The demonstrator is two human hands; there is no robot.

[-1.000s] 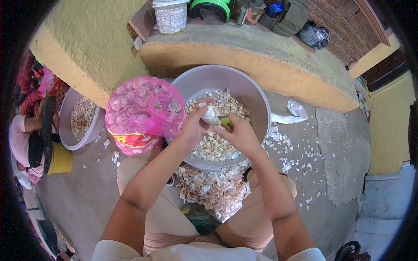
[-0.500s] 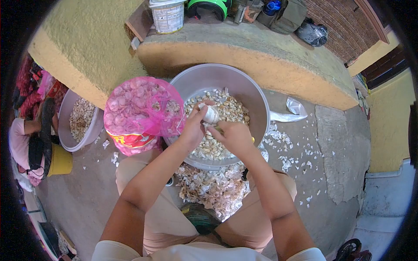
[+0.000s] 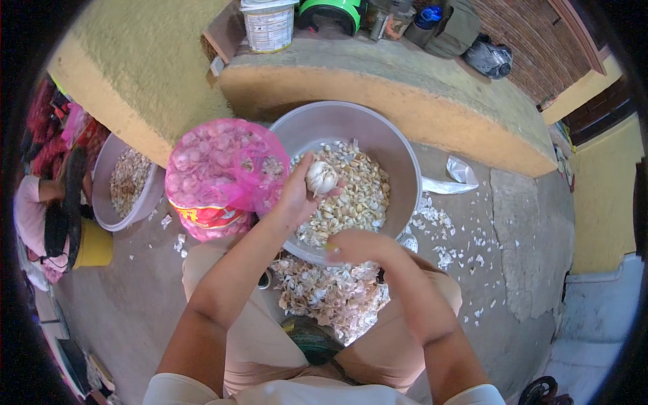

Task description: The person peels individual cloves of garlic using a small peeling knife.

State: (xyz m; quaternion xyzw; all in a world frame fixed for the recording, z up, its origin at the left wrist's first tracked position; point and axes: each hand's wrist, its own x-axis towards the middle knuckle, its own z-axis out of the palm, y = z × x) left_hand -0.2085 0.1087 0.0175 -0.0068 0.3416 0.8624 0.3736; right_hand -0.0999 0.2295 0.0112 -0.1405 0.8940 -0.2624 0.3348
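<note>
A whole white garlic bulb rests in my left hand, whose fingers curl around it from below, above the large grey tub. Loose garlic cloves cover the tub's bottom. My right hand is over the tub's near rim, apart from the bulb. Motion smears its fingers, and a small yellowish spot shows at their tips; what it is I cannot make out. A heap of papery garlic skins lies between my legs, below the tub.
A pink mesh bag full of garlic bulbs touches the tub's left side. Farther left, a person sits by another tub of cloves and a yellow bucket. A low ledge runs behind. Skin scraps litter the floor.
My right hand has left the bulb and moved down toward the tub's near rim. My left hand has turned, so the bulb now shows in full on its palm side.
</note>
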